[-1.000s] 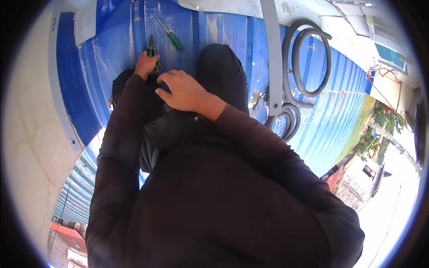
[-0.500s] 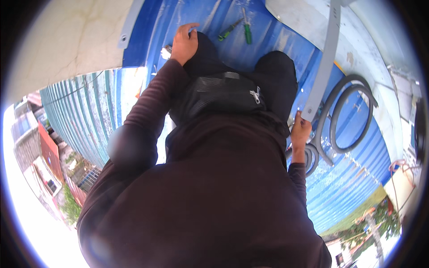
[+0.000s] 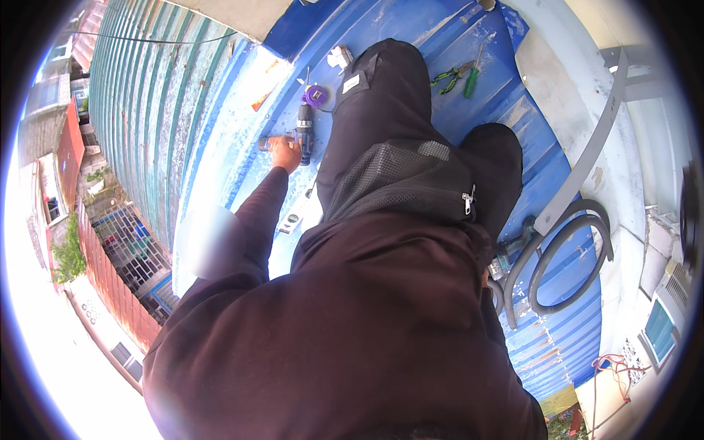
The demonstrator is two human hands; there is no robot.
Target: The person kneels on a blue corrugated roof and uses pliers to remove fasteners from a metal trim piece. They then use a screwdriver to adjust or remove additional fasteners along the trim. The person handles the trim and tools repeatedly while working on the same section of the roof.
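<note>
My left hand (image 3: 286, 153) is closed around the handle of a dark cordless drill (image 3: 305, 130), which lies on the blue corrugated metal sheet (image 3: 411, 29) left of my leg. A purple tape measure (image 3: 315, 95) lies just beyond the drill's chuck. Only a sliver of my right hand (image 3: 485, 277) shows beside my right hip; its fingers are hidden by my body. The long grey metal strip (image 3: 583, 165) slants up at the right, its near end by the grey coiled hose (image 3: 534, 290), apart from my right hand.
Green-handled pliers (image 3: 449, 77) and a green screwdriver (image 3: 471, 82) lie beyond my knees. A small level (image 3: 290, 221) is by my left hip. Greenish power tool (image 3: 519, 238) sits near the hose. A pale wall (image 3: 557, 66) bounds the right side; rooftops lie below at left.
My left hand has gone from my knee to the drill and closed on it. My right hand has let go of the strip's end and drawn back beside my hip. The view has turned left.
</note>
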